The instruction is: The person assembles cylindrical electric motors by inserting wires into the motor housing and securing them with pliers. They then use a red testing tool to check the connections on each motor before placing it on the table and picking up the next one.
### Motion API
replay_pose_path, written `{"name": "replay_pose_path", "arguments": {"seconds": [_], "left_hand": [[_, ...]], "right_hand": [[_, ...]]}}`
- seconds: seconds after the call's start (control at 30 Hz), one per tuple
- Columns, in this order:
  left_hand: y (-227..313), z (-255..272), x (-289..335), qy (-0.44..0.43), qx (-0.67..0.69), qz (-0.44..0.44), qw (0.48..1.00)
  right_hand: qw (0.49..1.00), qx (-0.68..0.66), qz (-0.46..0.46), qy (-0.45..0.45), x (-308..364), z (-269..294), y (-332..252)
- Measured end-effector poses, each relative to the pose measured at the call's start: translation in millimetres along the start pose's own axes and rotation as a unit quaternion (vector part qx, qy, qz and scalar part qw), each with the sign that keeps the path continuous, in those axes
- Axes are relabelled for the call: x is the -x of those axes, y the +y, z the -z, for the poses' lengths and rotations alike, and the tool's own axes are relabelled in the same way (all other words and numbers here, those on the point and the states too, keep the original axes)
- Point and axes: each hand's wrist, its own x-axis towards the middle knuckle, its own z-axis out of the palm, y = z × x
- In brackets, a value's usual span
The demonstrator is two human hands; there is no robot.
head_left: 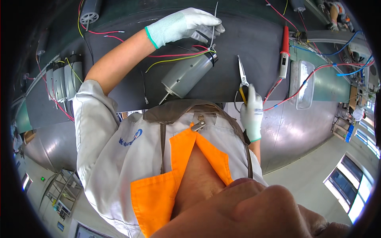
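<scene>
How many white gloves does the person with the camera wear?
2: one glove on the left hand, by the white cable tie; a second glove on the right hand, at the scissors. Both are visible.

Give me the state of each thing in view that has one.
Central electric motor, lying on its side
Its yellow-green wire, one end loose
Cable tie, at the motor's wired end, tail sticking out
Scissors, held, blades apparently shut
Left grip, gloved, fingers bent at the cable tie; hold unclear
Right grip, gloved, closed on the scissors
Red-handled tool, laid down, cord attached
Clear plastic box, set down; lid unclear
</scene>
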Motion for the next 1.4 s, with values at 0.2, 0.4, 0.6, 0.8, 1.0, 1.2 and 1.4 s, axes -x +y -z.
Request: {"name": "replay_pose_path", "arguments": {"seconds": [0.2,0.4,0.6,0.8,1.0,1.2,1.4], "left_hand": [[-7,8,2,0.0,0.076,-0.002,0.997],[-10,5,2,0.01,0.097,-0.013,0.995],[-11,5,3,0.028,0.071,-0.026,0.997],[26,22,135,-0.016,-0.219,-0.206,0.954],[-5,19,247,-0.035,-0.396,-0.013,0.917],[-64,-40,155,0.262,-0.567,-0.32,0.712],[-105,-10,59,0.463,-0.389,-0.394,0.692]], "right_hand": [[0.884,-0.424,-0.018,-0.195,-58,37,-40],[0.961,-0.044,0.174,-0.208,-96,34,-79],[0.948,0.168,0.185,-0.199,-95,50,-117],[0.948,0.235,0.177,-0.119,-94,62,-99],[0.986,0.079,0.091,-0.115,-98,35,-57],[0.798,-0.373,-0.102,-0.462,-94,-9,-117],[0.875,-0.395,0.038,-0.278,-190,-61,-145]]}}
